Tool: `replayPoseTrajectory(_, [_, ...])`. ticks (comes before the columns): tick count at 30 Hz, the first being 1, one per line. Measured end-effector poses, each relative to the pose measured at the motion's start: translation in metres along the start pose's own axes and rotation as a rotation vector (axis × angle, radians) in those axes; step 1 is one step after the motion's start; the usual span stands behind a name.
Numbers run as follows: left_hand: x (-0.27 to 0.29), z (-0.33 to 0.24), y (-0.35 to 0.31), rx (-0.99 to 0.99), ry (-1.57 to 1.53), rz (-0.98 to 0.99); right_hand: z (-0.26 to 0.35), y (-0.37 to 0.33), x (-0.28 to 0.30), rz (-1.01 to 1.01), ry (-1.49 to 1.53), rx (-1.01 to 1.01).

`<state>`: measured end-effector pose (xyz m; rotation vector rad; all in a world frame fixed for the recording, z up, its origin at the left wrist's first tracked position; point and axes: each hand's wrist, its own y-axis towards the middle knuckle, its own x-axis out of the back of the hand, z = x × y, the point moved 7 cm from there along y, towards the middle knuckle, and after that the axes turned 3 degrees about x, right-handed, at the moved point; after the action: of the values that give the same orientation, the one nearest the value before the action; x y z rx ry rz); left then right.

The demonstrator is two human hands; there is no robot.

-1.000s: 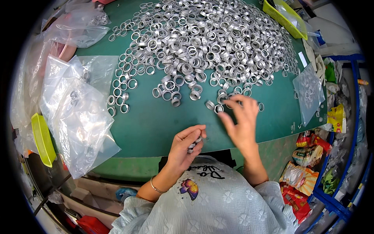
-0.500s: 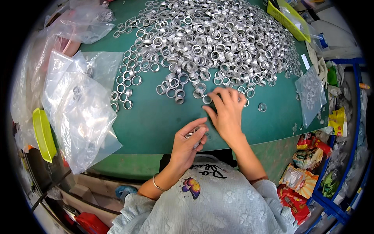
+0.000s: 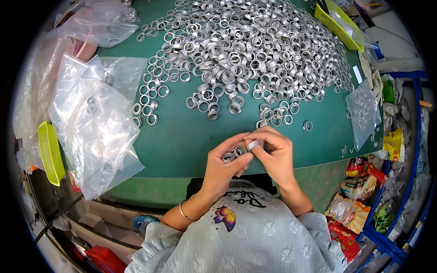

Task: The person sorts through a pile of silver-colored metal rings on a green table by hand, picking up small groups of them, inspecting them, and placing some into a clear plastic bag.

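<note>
Table, head view: While both hands meet above its near edge, the green table (image 3: 182,150) spreads out smooth and matte, its rim bowed by the lens.
Floor and room: below the edge shows a green floor (image 3: 164,193); at right stands a blue metal rack (image 3: 407,182), with glossy, crinkled printed packets (image 3: 348,209) beside it.
Heap: thin silvery metal rings (image 3: 255,50), round and shiny, pile across the table's far half, thinning into loose clusters nearer the person; one lone ring (image 3: 307,125) lies apart at right.
Left hand: the left hand (image 3: 221,166) is curled, its fingers cupping several small rings (image 3: 228,157).
Right hand: the right hand (image 3: 275,152) has thumb and fingers pinched together on a single wide band (image 3: 253,145), just beside the cupped rings.
Plastic: clear, wrinkled bags (image 3: 91,127) drape over the left side; a small flat bag (image 3: 363,113) with rings lies at right.
Containers: a yellow-green tray (image 3: 51,154) at left, a lattice-sided basket (image 3: 337,25) at far right.
</note>
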<state>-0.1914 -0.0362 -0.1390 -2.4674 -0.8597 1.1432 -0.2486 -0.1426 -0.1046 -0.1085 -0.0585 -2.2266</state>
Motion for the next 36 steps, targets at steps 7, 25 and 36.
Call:
replayPoseTrajectory(7, [0.001, 0.001, -0.003, 0.033, -0.068, 0.031, 0.004, -0.005, -0.001, 0.075, 0.194, -0.065])
replayPoseTrajectory(25, [-0.005, -0.021, -0.016, -0.167, 0.194, -0.006, -0.023, -0.025, -0.015, 0.148, 0.730, -0.455])
replayPoseTrajectory(36, [0.031, -0.014, -0.001, -0.182, 0.652, -0.090, -0.018, -0.026, 0.040, -0.190, -0.952, 0.030])
